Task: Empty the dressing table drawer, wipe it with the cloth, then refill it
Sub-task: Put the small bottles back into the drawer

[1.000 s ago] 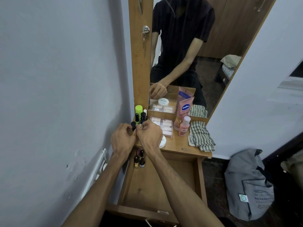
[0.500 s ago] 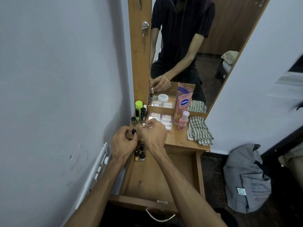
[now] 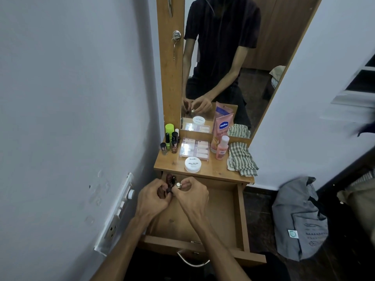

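On the tabletop (image 3: 211, 173), bottles (image 3: 169, 144) stand left of the clear case (image 3: 194, 149), the round tub (image 3: 192, 164) before it, the cloth (image 3: 241, 159) far right. The open drawer (image 3: 241, 216) lies below, before the case.

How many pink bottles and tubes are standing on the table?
2: a tall pink tube leaning at the mirror, and a small pink bottle with a white cap just in front of it, beside the cloth. The mirror also shows the tube's reflection.

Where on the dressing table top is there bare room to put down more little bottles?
Free: the front left corner, between the nail polish bottles and white jar, and the front strip between jar and checked cloth. The back is crowded.
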A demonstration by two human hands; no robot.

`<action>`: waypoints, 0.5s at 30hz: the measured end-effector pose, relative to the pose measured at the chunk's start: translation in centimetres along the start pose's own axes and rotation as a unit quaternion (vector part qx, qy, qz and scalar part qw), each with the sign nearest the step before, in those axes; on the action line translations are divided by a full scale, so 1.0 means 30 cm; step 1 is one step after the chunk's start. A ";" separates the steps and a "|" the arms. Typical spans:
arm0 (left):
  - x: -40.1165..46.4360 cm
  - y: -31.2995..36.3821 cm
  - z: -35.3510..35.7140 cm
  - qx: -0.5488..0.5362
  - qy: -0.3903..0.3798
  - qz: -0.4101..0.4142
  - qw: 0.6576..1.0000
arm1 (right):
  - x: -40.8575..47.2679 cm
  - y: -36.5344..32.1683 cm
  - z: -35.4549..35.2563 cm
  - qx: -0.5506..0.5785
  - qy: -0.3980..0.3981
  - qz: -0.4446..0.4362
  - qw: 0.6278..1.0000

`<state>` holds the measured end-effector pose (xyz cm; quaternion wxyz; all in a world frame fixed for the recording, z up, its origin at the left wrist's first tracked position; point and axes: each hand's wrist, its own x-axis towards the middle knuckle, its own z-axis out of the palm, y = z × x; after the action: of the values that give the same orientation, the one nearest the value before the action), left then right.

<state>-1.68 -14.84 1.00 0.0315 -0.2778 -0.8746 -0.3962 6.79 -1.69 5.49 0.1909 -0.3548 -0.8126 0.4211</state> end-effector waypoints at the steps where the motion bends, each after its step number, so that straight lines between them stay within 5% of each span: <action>1: -0.004 -0.006 0.002 0.012 -0.007 -0.005 1.000 | -0.002 0.003 0.007 -0.003 -0.005 0.003 1.000; 15: 0.003 -0.033 0.021 0.115 -0.062 -0.037 0.991 | 0.003 0.074 0.125 -0.037 -0.088 0.034 0.995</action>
<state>-2.15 -14.87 -0.07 -0.0064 -0.2636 -0.9243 -0.2760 5.38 -2.81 1.51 0.0906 -0.3510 -0.8287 0.4264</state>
